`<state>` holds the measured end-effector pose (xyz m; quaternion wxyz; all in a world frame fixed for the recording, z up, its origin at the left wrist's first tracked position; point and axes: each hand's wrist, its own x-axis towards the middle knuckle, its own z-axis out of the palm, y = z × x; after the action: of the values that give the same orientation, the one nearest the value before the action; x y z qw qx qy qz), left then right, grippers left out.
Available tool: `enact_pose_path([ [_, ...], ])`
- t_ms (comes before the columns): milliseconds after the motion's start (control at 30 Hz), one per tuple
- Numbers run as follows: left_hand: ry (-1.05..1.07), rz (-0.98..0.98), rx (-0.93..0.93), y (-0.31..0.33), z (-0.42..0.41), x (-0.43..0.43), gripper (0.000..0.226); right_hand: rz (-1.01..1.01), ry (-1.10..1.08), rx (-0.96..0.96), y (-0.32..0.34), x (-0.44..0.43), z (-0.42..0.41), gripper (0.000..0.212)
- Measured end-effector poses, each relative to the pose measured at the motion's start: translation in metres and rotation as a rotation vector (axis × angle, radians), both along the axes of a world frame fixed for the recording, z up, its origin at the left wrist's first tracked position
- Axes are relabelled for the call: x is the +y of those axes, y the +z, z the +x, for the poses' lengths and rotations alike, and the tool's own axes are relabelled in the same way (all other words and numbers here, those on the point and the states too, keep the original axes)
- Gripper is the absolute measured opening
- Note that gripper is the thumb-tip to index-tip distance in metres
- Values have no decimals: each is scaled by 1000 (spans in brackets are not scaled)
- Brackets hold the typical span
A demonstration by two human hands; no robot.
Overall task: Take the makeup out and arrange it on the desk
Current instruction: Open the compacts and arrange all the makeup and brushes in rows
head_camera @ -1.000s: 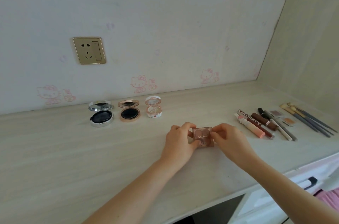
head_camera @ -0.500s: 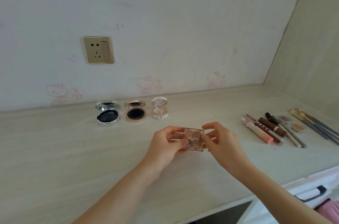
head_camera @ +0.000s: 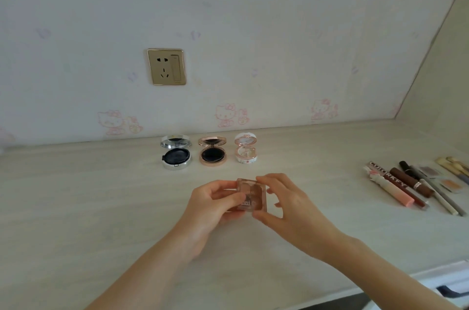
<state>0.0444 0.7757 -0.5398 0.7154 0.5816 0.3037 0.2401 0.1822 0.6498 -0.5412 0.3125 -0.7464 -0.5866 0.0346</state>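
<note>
Two bare hands meet over the middle of a pale wood-grain desk (head_camera: 76, 208), both gripping one small square eyeshadow palette (head_camera: 251, 195). The left hand (head_camera: 215, 205) curls round its left edge, thumb across the lettered front. The right hand (head_camera: 291, 210) pinches its right side, fingers on the far corner and thumb at the near corner. The palette sits between the two hands, tilted, with brownish shades showing through its clear pink case. Whether its lid is lifted or it touches the desk is unclear.

Just beyond the hands, three round compacts stand in a row near the wall, each open with its lid upright. The silver compact (head_camera: 176, 154) on the left and the rose-gold compact (head_camera: 212, 153) in the middle each hold a black round insert. The pink-and-white compact (head_camera: 245, 149) on the right holds a pale pink pan.

Well apart on the right lie three lip tubes side by side: a pink tube (head_camera: 388, 189), a dark red lettered tube (head_camera: 396, 182) and a brown tube (head_camera: 411, 181). Beside them are slim pencils (head_camera: 441, 195), two small flat pans (head_camera: 450, 184) and brushes (head_camera: 454, 165) cut off by the frame edge.

One gold wall socket (head_camera: 166, 67) sits above the compacts.
</note>
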Motion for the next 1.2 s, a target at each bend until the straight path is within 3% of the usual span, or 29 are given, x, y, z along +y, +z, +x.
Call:
enact_pose_path([
  [100, -25, -47, -19, 1, -10, 2, 24, -55, 30, -48, 1, 7, -10, 69],
  [500, -90, -347, -183, 8, -27, 8, 35, 49, 9, 19, 7, 29, -35, 57],
  [900, -78, -325, -189, 8, -37, 17, 34, 41, 40, 5, 21, 34, -36, 54],
  [1200, -81, -385, -219, 8, -44, 21, 33, 15, 67, 148, 35, 36, -29, 31],
])
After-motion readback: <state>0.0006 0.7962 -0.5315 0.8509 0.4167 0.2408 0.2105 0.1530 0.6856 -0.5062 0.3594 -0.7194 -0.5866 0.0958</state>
